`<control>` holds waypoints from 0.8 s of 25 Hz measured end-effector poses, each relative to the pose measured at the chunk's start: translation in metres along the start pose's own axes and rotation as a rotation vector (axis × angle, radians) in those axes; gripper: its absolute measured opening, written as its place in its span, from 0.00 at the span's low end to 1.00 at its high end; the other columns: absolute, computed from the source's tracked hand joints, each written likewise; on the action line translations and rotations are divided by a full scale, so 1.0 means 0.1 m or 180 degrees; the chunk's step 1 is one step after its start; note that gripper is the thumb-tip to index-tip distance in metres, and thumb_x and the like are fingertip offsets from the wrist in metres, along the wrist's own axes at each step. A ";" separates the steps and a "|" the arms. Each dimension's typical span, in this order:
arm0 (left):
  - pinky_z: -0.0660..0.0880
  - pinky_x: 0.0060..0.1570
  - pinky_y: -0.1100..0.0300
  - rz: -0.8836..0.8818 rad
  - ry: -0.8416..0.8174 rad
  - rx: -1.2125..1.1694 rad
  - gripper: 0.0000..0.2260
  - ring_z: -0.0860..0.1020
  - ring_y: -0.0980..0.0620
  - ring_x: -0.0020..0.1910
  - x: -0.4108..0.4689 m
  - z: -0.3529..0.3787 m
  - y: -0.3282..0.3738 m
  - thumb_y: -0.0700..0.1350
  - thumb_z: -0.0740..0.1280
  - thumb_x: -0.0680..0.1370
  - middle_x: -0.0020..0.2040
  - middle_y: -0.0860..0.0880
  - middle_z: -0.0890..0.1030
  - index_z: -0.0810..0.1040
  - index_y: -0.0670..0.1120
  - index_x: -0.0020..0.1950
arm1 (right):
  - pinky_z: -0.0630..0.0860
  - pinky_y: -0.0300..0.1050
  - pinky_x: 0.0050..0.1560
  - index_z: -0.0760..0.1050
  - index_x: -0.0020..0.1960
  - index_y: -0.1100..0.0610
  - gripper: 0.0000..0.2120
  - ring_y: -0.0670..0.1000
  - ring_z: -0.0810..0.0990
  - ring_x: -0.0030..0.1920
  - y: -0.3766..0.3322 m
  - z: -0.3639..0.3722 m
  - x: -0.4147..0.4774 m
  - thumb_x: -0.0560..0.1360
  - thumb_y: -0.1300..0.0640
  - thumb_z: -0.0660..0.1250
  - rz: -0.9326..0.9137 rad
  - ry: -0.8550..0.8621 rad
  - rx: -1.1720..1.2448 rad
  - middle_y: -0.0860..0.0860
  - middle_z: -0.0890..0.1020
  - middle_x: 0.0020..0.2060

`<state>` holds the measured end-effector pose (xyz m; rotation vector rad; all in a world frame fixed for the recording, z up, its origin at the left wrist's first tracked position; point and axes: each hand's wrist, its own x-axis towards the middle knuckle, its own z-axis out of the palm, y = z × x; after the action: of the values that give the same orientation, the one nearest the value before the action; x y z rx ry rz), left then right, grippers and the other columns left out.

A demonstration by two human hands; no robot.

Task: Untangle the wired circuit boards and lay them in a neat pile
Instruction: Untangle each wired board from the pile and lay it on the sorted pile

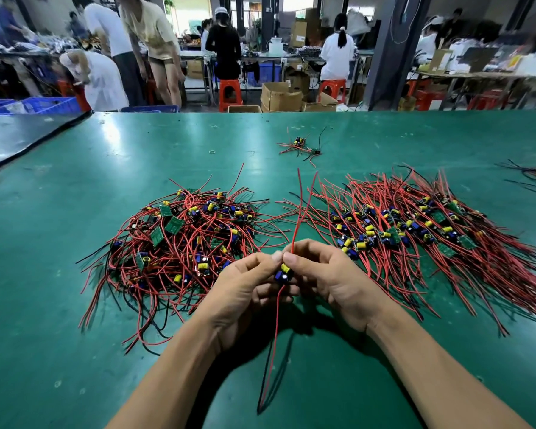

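Green matting (136, 168) covered the workbench, with other workers seen at benches behind. One small circuit board (283, 273) was held above the mat between both hands, the left hand (245, 289) and right hand (325, 274) pinched closed on it, red wires (296, 224) running up and down. A tangled heap (180, 243) lay left; a combed pile (415, 233) lay right.

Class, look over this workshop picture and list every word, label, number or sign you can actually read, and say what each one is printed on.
No text can be read anywhere.
Green boards in the tangled pile: any markings too small.
Board held between left hand and right hand: no print visible.
Cardboard boxes behind the table: labels blurred.
Yellow sign at far right: blurred.
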<state>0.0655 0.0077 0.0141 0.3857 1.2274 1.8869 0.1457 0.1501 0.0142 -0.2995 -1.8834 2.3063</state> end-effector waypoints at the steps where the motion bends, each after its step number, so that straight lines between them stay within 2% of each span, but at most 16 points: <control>1: 0.80 0.34 0.60 0.0000 0.0026 0.0025 0.11 0.82 0.48 0.32 0.00 -0.01 -0.01 0.48 0.73 0.68 0.37 0.43 0.82 0.76 0.43 0.41 | 0.69 0.42 0.36 0.84 0.46 0.52 0.14 0.52 0.72 0.37 0.01 -0.02 0.01 0.65 0.46 0.80 -0.0061 0.0144 -0.0081 0.52 0.80 0.39; 4: 0.80 0.39 0.59 0.0011 0.0050 0.0153 0.08 0.82 0.48 0.33 0.03 -0.02 -0.03 0.46 0.74 0.68 0.38 0.43 0.83 0.81 0.43 0.43 | 0.66 0.45 0.39 0.85 0.46 0.55 0.16 0.56 0.68 0.41 0.01 -0.05 0.02 0.63 0.47 0.81 -0.0038 0.0306 0.0042 0.59 0.77 0.42; 6: 0.79 0.38 0.60 0.0045 0.0074 0.0350 0.04 0.81 0.49 0.34 0.04 -0.01 -0.04 0.42 0.72 0.71 0.38 0.43 0.83 0.85 0.43 0.44 | 0.67 0.44 0.39 0.85 0.46 0.56 0.15 0.55 0.70 0.39 0.02 -0.05 0.02 0.64 0.50 0.81 -0.0006 0.0306 0.0087 0.59 0.78 0.40; 8: 0.78 0.36 0.61 0.0132 0.0099 0.0624 0.07 0.80 0.50 0.35 0.03 0.00 -0.06 0.38 0.69 0.75 0.36 0.44 0.83 0.85 0.44 0.39 | 0.73 0.40 0.35 0.85 0.46 0.59 0.14 0.51 0.77 0.33 0.04 -0.03 0.02 0.65 0.53 0.79 0.0015 0.0271 0.0216 0.57 0.82 0.37; 10: 0.78 0.34 0.61 0.0164 0.0112 0.0818 0.12 0.80 0.50 0.33 0.02 0.03 -0.07 0.36 0.66 0.77 0.35 0.44 0.82 0.83 0.44 0.36 | 0.80 0.44 0.36 0.84 0.47 0.61 0.12 0.52 0.82 0.36 0.04 -0.02 0.02 0.66 0.57 0.77 0.0065 0.0190 0.0380 0.58 0.84 0.39; 13: 0.79 0.35 0.59 0.0230 0.0215 0.0943 0.11 0.79 0.47 0.34 0.01 0.06 -0.08 0.35 0.66 0.77 0.35 0.42 0.81 0.83 0.42 0.36 | 0.81 0.46 0.38 0.85 0.46 0.59 0.10 0.54 0.82 0.37 0.04 -0.03 0.02 0.66 0.56 0.77 0.0174 0.0134 0.0217 0.58 0.84 0.39; 15: 0.79 0.34 0.59 0.0291 0.0263 0.0995 0.08 0.79 0.45 0.35 0.01 0.06 -0.08 0.35 0.66 0.75 0.36 0.40 0.80 0.83 0.39 0.38 | 0.76 0.44 0.37 0.85 0.44 0.56 0.08 0.54 0.77 0.35 0.05 -0.05 0.05 0.67 0.56 0.79 0.0275 0.0310 -0.0039 0.57 0.81 0.35; 18: 0.78 0.33 0.60 0.0236 0.0148 0.1086 0.08 0.77 0.47 0.33 -0.01 0.08 -0.07 0.34 0.67 0.74 0.35 0.40 0.78 0.83 0.39 0.36 | 0.63 0.35 0.26 0.84 0.43 0.56 0.00 0.47 0.66 0.23 0.08 -0.11 0.10 0.72 0.59 0.75 0.0215 0.0835 -0.0094 0.50 0.72 0.24; 20: 0.77 0.32 0.61 0.0203 0.0084 0.1143 0.09 0.77 0.47 0.34 -0.02 0.09 -0.07 0.33 0.67 0.74 0.36 0.40 0.78 0.83 0.40 0.35 | 0.59 0.34 0.22 0.83 0.44 0.59 0.01 0.45 0.64 0.20 0.08 -0.13 0.13 0.74 0.62 0.73 0.0117 0.1071 0.0031 0.47 0.72 0.22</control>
<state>0.0759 0.0128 0.0131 0.5978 1.5928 1.7261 0.1363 0.1639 0.0034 -0.6788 -1.7113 2.1234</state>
